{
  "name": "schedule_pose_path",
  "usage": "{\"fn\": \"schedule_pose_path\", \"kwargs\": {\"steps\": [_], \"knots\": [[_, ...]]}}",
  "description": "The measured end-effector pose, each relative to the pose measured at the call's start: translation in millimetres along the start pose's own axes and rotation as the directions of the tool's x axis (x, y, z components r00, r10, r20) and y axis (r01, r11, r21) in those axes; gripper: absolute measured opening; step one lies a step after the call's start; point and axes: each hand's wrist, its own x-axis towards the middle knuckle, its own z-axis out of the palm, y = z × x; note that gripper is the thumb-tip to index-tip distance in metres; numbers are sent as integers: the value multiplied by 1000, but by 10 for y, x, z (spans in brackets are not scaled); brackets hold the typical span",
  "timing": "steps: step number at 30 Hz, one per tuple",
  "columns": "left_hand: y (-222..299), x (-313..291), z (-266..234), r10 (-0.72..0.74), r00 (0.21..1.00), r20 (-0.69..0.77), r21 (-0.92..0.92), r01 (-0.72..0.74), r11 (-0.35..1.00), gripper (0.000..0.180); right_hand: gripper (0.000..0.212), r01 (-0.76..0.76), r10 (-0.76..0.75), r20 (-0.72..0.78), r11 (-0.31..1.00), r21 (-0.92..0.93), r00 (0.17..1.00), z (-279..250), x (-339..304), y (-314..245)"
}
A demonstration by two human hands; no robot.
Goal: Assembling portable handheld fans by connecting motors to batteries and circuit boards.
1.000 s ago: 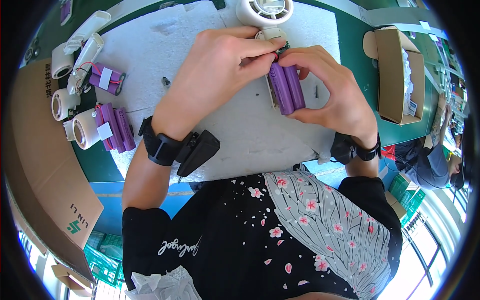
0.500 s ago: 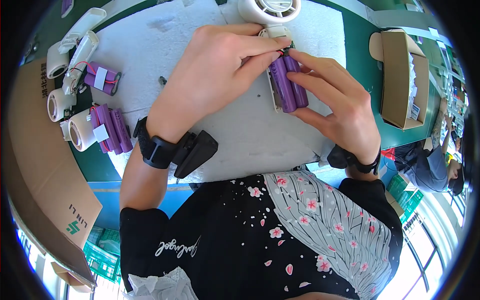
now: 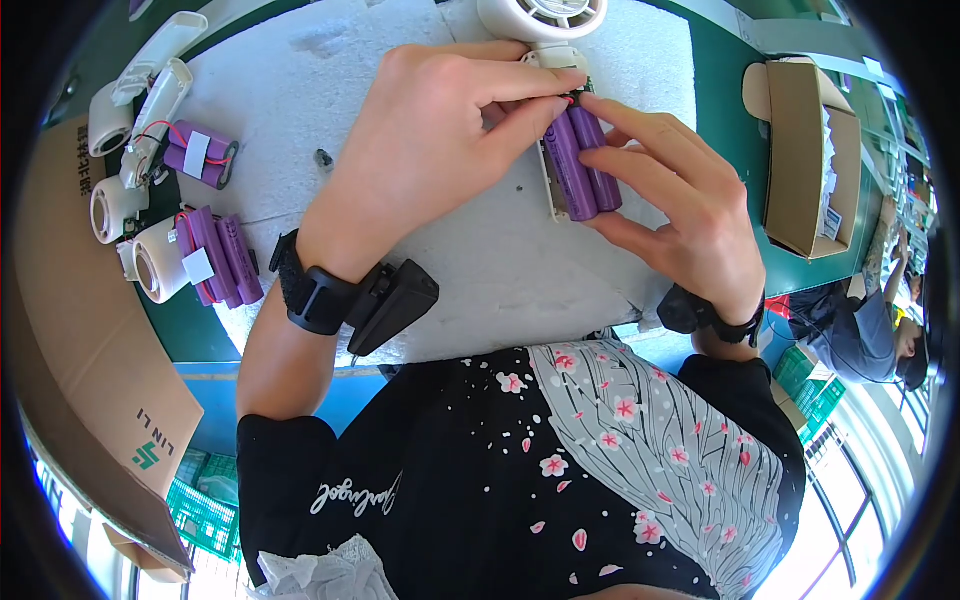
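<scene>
A white handheld fan [image 3: 543,20] lies on the foam sheet with its round head at the far side and its handle housing opened toward me. Along the handle sits a purple battery pack [image 3: 571,168], two cylinders side by side. My left hand [image 3: 440,135] pinches at the top of the pack, where a bit of red wire and a green circuit board [image 3: 588,86] show; what its fingertips hold is mostly hidden. My right hand [image 3: 680,190] grips the pack from the right, index finger at its top end, thumb near its lower end.
White foam [image 3: 480,270] covers the green table. On the left are more opened white fans [image 3: 160,260] with purple battery packs [image 3: 220,255] and a large cardboard box [image 3: 80,330]. An open carton [image 3: 790,160] stands at right; beyond it, a person [image 3: 860,335] sits.
Both hands stay at the fan with only slight shifts of the fingers. The battery pack's lower end has moved very slightly.
</scene>
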Motion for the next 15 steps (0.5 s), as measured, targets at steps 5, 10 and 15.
{"fn": "schedule_pose_path", "kwargs": {"steps": [5, 10, 15], "knots": [[-22, -9, 8, -43, 999, 10, -54, 44, 998, 25, 37, -1, 1, -30, 1000, 13, 1000, 24, 33, -9], [-35, -13, 9, -81, 996, 28, -90, 83, 992, 25, 40, -18, 19, -26, 999, 32, 999, 57, 20, 5], [-45, -10, 3, -114, 992, 56, -111, 120, 987, 25, 44, 2, -1, -15, 998, 67, 1000, 55, 61, 73]]}}
